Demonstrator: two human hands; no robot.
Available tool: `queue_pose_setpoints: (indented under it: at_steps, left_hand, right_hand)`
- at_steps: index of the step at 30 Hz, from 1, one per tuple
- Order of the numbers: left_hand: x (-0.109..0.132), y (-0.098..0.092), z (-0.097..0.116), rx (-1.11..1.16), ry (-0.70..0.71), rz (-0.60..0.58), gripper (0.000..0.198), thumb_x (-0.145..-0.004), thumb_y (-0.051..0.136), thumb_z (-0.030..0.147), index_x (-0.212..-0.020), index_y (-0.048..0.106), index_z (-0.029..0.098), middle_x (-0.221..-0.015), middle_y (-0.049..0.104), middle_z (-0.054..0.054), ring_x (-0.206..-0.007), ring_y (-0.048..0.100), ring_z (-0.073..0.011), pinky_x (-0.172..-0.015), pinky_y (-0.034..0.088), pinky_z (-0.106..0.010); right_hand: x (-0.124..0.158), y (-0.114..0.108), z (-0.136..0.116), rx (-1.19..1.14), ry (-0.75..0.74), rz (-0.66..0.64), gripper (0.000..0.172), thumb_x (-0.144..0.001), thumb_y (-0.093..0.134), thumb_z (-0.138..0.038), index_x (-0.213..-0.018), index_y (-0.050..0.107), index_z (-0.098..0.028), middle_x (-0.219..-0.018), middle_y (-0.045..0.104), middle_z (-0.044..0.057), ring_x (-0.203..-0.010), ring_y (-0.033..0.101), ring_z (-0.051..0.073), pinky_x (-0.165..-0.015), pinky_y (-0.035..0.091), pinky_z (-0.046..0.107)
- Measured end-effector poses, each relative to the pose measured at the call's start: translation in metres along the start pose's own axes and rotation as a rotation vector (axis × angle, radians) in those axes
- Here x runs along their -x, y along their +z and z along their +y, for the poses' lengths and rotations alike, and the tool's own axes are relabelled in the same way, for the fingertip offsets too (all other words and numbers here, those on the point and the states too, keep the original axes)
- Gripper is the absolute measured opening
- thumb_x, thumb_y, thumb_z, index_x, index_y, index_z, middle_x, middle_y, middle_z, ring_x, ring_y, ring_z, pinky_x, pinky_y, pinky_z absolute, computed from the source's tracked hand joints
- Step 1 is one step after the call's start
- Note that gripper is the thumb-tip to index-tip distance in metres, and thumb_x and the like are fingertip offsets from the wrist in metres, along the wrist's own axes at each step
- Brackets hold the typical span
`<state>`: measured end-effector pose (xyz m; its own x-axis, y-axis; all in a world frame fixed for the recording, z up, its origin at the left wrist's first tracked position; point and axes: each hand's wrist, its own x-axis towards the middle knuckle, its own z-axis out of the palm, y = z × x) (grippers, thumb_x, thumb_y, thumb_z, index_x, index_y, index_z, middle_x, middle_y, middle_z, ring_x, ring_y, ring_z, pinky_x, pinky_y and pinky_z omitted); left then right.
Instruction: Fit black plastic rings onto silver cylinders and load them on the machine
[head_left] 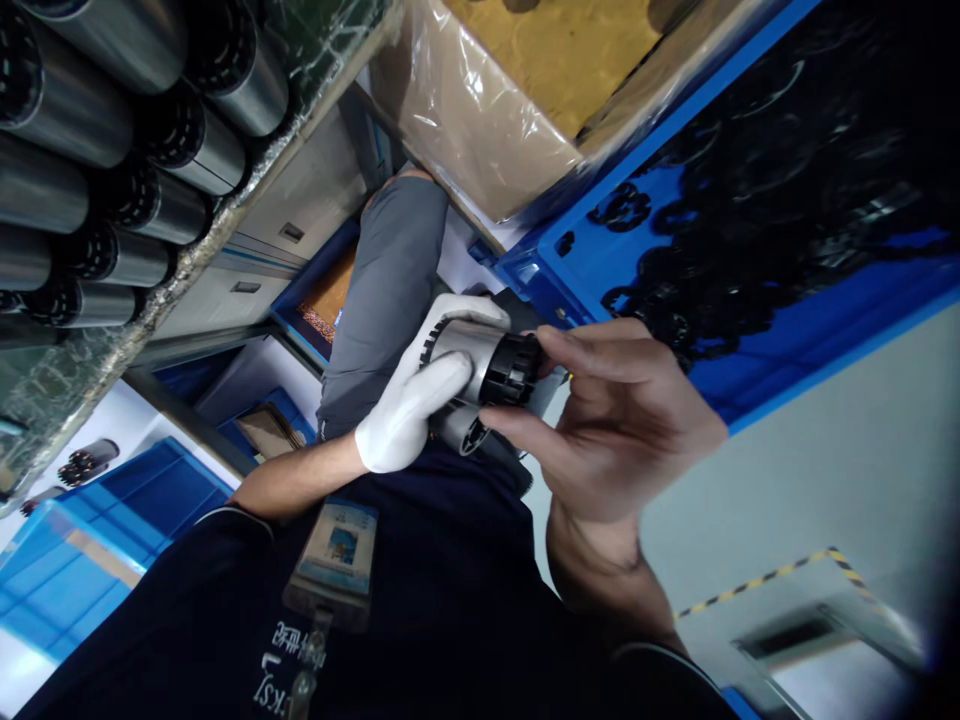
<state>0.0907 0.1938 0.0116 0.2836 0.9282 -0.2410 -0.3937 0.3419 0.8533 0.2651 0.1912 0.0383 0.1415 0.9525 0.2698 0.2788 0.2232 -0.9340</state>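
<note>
My left hand (409, 410), in a white glove, is wrapped round a silver metal cylinder (469, 355) with black toothed plastic at both ends. Bare thumb and forefinger of my right hand (626, 420) pinch the black slotted plastic end ring (514, 370) from its two sides. The ring sits against the cylinder's end; how far in it goes I cannot tell. Just below, a second metal cylinder (454, 428) shows in part, close to my lap and partly hidden by the glove.
A blue bin (720, 410) with many black plastic rings (675, 270) stands at right. Beside it is a plastic-lined box (480, 110). Several capped metal cylinders (172, 140) lie on the green-topped bench (315, 60) at left. Blue crates (165, 500) stand lower left.
</note>
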Motion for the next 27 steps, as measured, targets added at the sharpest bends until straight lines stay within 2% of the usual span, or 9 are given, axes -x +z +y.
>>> queue_pose_setpoints:
  at_steps: [3,6,9,12,16,21,27]
  left_hand:
    - [0.003,-0.004,-0.003,-0.039,-0.033,0.005,0.049,-0.111,0.063,0.06,-0.146,0.073,0.027,-0.133,0.077,-0.008,-0.137,0.073,-0.0353,-0.127,0.059,-0.051]
    - [0.001,-0.005,-0.003,-0.07,-0.023,-0.02,0.049,-0.111,0.062,0.061,-0.147,0.07,0.028,-0.144,0.075,-0.008,-0.14,0.071,-0.0354,-0.127,0.058,-0.052]
    - [-0.004,-0.005,-0.002,-0.09,0.029,-0.054,0.046,-0.112,0.06,0.06,-0.141,0.071,0.026,-0.143,0.076,-0.009,-0.14,0.072,-0.0352,-0.121,0.06,-0.05]
    - [-0.007,-0.008,-0.002,-0.07,0.05,-0.04,0.042,-0.113,0.058,0.056,-0.132,0.074,0.023,-0.141,0.077,-0.011,-0.143,0.07,-0.0337,-0.122,0.057,-0.046]
    - [-0.006,-0.012,-0.002,-0.047,0.013,0.008,0.039,-0.113,0.056,0.053,-0.129,0.076,0.023,-0.137,0.079,-0.01,-0.143,0.07,-0.032,-0.125,0.055,-0.046]
    - [-0.002,-0.014,-0.003,-0.004,0.069,-0.004,0.034,-0.111,0.06,0.048,-0.129,0.075,0.023,-0.134,0.079,-0.009,-0.13,0.076,-0.0313,-0.113,0.06,-0.044]
    - [-0.001,-0.01,0.001,-0.003,0.014,0.048,0.045,-0.104,0.068,0.063,-0.129,0.076,0.027,-0.123,0.077,-0.009,-0.119,0.076,-0.0328,-0.109,0.063,-0.047]
  right_hand:
    - [0.002,0.003,0.002,0.002,-0.008,0.009,0.049,-0.089,0.1,-0.06,-0.131,0.085,-0.039,-0.109,0.081,0.003,-0.09,0.076,0.029,-0.075,0.063,0.05]
    - [0.002,0.005,0.006,0.064,-0.128,0.014,0.049,-0.088,0.101,-0.057,-0.129,0.084,-0.036,-0.118,0.082,0.005,-0.098,0.078,0.029,-0.081,0.067,0.05]
    - [0.001,0.008,0.011,0.154,-0.225,0.051,0.049,-0.09,0.098,-0.063,-0.124,0.082,-0.031,-0.107,0.079,0.003,-0.093,0.076,0.025,-0.079,0.066,0.045]
    - [0.001,0.011,0.012,0.229,-0.227,0.03,0.05,-0.094,0.09,-0.069,-0.124,0.079,-0.03,-0.095,0.073,0.001,-0.086,0.073,0.023,-0.076,0.066,0.043]
    - [0.002,0.013,0.009,0.237,-0.248,-0.057,0.04,-0.1,0.088,-0.061,-0.124,0.075,-0.032,-0.103,0.074,0.004,-0.094,0.074,0.025,-0.083,0.066,0.045]
    - [0.005,0.015,0.011,0.136,-0.155,-0.065,0.051,-0.089,0.1,-0.06,-0.121,0.074,-0.029,-0.098,0.069,0.003,-0.092,0.07,0.026,-0.082,0.061,0.048]
    - [0.005,0.02,0.007,0.037,-0.137,-0.024,0.046,-0.09,0.099,-0.055,-0.124,0.081,-0.032,-0.1,0.073,0.005,-0.092,0.071,0.029,-0.081,0.062,0.05]
